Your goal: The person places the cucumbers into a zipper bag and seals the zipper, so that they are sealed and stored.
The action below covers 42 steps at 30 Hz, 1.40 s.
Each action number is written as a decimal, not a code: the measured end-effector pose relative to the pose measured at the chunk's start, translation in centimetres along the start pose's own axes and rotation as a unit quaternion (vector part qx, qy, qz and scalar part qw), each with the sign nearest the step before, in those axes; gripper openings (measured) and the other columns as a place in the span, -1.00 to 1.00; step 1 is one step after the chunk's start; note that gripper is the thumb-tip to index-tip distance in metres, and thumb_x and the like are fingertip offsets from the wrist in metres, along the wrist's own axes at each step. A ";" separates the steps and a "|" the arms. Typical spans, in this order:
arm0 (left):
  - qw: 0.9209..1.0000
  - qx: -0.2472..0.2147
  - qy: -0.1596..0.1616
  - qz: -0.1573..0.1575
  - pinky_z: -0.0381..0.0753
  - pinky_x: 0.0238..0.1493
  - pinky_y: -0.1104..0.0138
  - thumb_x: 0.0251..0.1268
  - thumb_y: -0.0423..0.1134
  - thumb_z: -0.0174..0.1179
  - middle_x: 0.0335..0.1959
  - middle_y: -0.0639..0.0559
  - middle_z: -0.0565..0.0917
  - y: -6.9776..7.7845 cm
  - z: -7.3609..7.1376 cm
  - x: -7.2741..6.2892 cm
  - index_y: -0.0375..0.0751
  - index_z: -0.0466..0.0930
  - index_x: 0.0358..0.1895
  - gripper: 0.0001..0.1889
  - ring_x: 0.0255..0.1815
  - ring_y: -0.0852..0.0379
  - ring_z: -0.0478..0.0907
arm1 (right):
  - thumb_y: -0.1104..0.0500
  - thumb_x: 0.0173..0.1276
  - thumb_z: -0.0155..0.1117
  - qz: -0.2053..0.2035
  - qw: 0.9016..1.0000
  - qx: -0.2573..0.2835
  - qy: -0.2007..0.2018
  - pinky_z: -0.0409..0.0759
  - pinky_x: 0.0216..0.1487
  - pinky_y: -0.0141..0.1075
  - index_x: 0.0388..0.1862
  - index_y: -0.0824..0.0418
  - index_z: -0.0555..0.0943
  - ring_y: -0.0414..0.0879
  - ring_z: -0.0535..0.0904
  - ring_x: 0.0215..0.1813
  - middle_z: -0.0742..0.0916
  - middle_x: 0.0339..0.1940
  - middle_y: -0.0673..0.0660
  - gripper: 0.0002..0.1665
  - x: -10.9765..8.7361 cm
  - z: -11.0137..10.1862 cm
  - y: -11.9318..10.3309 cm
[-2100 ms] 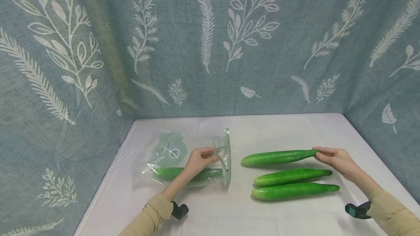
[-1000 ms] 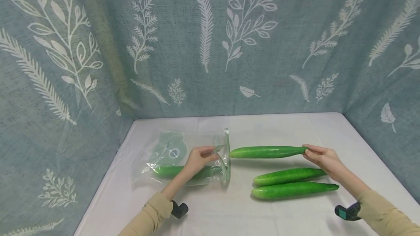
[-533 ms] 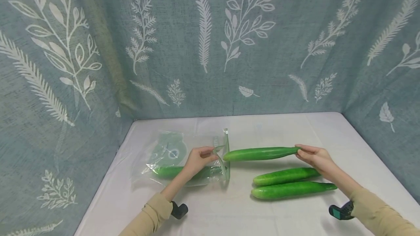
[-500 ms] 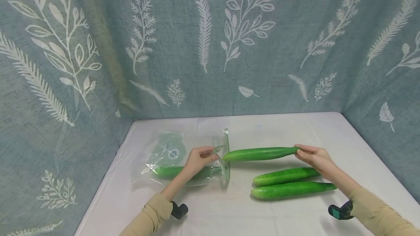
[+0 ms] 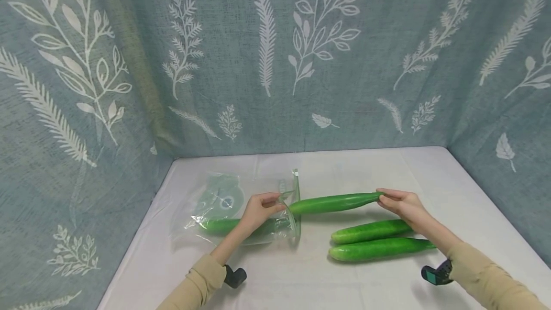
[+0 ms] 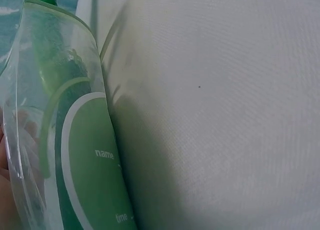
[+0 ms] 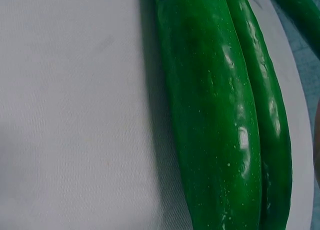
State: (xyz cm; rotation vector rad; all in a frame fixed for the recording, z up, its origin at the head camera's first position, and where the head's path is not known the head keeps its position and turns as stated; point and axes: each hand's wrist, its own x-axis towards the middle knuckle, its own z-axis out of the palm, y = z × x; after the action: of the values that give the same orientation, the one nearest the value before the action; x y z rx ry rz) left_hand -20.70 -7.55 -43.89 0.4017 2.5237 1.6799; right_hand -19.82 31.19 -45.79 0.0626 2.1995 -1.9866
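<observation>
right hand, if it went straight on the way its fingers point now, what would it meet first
Probably the clear bag: the cucumber held by the right hand leads, its tip at the bag's open mouth. The left hand lies beyond, though depth is hard to judge.

The cucumbers (image 5: 333, 204) are green, the bag (image 5: 247, 193) clear with green print (image 6: 95, 175), the curtain (image 5: 234, 51) blue-grey, white-leaved.

One clear bag (image 6: 54, 125), green-edged at the mouth, on your left; printed green panel (image 6: 95, 155), lettered "name" and "time". One green cucumber (image 6: 45, 37), crossing the mouth, blurred through film. Your left hand (image 6: 7, 190), mostly cropped. White surface (image 6: 225, 140), right, one dark speck (image 6: 199, 87).
</observation>
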 end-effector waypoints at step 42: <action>1.000 -0.021 0.000 0.014 0.64 0.07 0.18 0.10 -0.20 0.35 -0.01 -0.23 0.68 -3.1 0.4 1.5 -0.32 0.60 0.03 -0.58 0.05 -0.16 0.62 | 0.04 0.27 0.32 -0.056 0.983 -0.169 -0.041 0.54 0.20 -0.01 0.11 0.32 0.58 0.08 0.59 0.15 0.67 0.11 0.26 -0.48 0.7 6.9 -0.5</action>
State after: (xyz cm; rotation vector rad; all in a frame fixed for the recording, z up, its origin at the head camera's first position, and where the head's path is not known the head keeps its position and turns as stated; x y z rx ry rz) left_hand -22.55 -7.93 -46.76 0.4341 2.4893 1.7404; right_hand -19.84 24.30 -46.03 -0.1890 2.4991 -1.6028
